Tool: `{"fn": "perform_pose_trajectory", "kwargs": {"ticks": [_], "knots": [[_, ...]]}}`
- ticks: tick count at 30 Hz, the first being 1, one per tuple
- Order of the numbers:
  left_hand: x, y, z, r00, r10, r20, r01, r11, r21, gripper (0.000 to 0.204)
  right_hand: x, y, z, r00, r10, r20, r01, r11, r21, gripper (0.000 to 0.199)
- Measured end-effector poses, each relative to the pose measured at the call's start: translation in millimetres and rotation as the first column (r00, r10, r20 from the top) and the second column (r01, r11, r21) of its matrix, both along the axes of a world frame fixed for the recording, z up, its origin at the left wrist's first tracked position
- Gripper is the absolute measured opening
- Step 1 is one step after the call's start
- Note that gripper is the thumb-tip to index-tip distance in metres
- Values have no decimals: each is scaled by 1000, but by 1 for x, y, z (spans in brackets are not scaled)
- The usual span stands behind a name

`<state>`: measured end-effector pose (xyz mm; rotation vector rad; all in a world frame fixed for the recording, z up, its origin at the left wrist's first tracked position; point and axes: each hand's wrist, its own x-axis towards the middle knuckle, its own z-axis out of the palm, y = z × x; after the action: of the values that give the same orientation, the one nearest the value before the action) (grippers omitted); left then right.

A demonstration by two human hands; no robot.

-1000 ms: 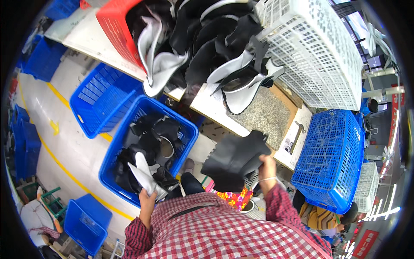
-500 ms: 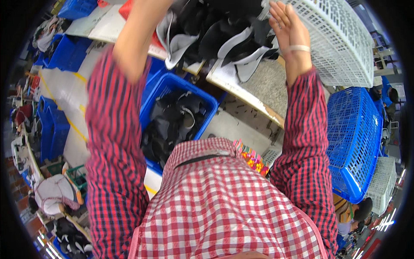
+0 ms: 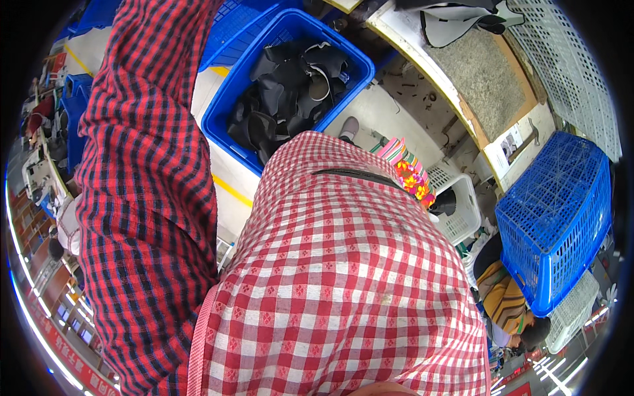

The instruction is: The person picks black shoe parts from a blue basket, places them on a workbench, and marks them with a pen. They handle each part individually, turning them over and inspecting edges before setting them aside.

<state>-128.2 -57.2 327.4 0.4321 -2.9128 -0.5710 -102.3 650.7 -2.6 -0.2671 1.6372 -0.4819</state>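
Note:
Neither of my hands shows now. My left arm, in a red and black checked sleeve (image 3: pixel 145 152), reaches up past the top edge, so what that hand holds or touches is hidden. No part of my right arm is visible. Below and ahead of me stands a blue plastic bin (image 3: pixel 362 59) holding several black, flexible cut pieces (image 3: pixel 274 96). Black pieces with pale undersides (image 3: pixel 452 25) lie on the far end of the worktable (image 3: pixel 399 26), cut off by the top edge.
A grey speckled board (image 3: pixel 482 82) and a hammer (image 3: pixel 526 142) lie on the table. Beside it are a white crate (image 3: pixel 568 66), a blue crate (image 3: pixel 555 204) and a white basket (image 3: pixel 465 218). A person in a striped top (image 3: pixel 505 290) is at right.
The view has swung, and the blue bin sits higher in it. Both hands have left the picture; my right hand was open beside the white crate. Most of the table pieces are out of sight.

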Motion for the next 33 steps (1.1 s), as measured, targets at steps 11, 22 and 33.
{"fn": "perform_pose_trajectory", "kwargs": {"ticks": [11, 22, 33], "knots": [[49, 64, -195, 990, -141, 13, 131, 951, 282, 84, -118, -342, 61, 791, -476, 385, 599, 730, -328, 121], [145, 113, -282, 945, 274, 180, -327, 833, 446, 72, -92, -562, 26, 746, -527, 407, 666, 573, -477, 58], [233, 158, -154, 869, 467, -165, -256, 709, 657, 63, -157, -464, 227, 924, -380, -54, 194, 583, -789, 34]]}}
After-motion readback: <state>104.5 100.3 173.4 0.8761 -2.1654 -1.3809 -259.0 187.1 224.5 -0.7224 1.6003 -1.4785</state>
